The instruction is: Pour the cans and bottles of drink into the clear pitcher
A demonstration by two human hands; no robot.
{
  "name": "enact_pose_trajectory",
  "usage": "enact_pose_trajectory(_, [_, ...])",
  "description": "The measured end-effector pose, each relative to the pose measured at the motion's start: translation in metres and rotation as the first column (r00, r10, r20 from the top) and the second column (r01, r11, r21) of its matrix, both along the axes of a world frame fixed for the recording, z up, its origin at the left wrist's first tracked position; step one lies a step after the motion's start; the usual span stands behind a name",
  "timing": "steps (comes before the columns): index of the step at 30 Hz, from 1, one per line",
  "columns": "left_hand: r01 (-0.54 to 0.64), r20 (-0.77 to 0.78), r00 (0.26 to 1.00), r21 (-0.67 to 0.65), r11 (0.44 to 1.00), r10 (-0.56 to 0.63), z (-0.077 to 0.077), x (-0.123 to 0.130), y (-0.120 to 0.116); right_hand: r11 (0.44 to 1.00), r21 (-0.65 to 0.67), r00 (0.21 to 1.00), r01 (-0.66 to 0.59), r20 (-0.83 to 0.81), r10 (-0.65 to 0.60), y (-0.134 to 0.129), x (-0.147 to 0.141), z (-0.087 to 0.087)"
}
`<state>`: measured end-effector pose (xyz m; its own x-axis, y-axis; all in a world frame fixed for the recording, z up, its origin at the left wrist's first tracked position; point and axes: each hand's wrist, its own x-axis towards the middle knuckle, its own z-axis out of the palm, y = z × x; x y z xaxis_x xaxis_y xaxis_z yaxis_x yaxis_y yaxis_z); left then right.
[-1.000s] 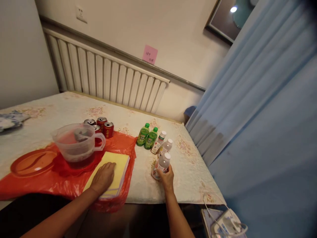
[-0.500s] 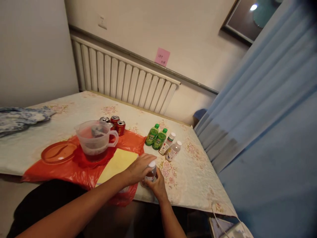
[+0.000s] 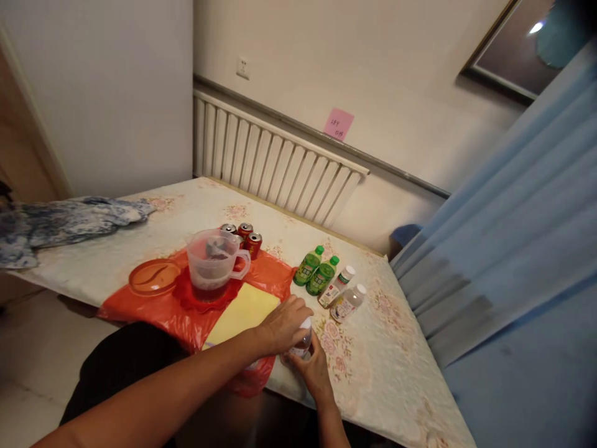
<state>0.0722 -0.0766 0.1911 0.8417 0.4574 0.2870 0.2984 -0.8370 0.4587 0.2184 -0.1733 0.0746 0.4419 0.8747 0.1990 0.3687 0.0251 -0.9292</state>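
"Holding what, are we?"

"A clear bottle [image 3: 303,346], just right of the yellow paper stack [image 3: 245,311]. We have our left hand [image 3: 283,325] curled at its white cap [image 3: 305,323] and our right hand [image 3: 317,373] wrapped around its body."

"Which way do we see it point?"

"Cap up, long axis roughly upright; our right hand partly hides the base."

"And around that stack?"

"We see the pitcher [image 3: 212,270] beyond it, leftward, and two green bottles [image 3: 321,277] beyond it, rightward."
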Motion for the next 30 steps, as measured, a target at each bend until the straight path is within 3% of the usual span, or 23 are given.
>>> enact_pose_trajectory(5, [-0.233,-0.072,0.969,0.060,0.971,0.237,-0.001,-0.002,-0.002,0.999,0.046,0.999,-0.026,0.039,0.024,0.004,-0.004,-0.002])
enact_pose_trajectory(7, [-0.279,-0.094,0.955,0.040,0.959,0.282,0.000,-0.003,-0.003,0.999,0.031,0.998,-0.041,0.045,0.039,0.005,-0.005,-0.002])
enact_pose_trajectory(17, [-0.093,-0.149,0.985,-0.025,0.995,0.089,0.022,-0.019,-0.003,1.000,0.003,0.996,-0.016,0.086,0.015,0.005,-0.003,-0.001])
enact_pose_trajectory(21, [-0.127,-0.174,0.977,0.005,0.992,0.126,0.022,-0.021,-0.001,0.999,-0.020,0.996,-0.039,0.079,0.041,0.005,-0.005,0.001])
enact_pose_trajectory(27, [-0.305,-0.190,0.936,-0.024,0.952,0.296,0.017,-0.021,-0.004,0.998,0.016,0.992,-0.055,0.116,0.052,0.007,-0.009,0.004])
enact_pose_trajectory(30, [-0.287,-0.171,0.947,-0.064,0.956,0.272,0.018,-0.025,-0.005,0.998,-0.004,0.990,-0.059,0.126,0.059,0.007,-0.011,0.006])
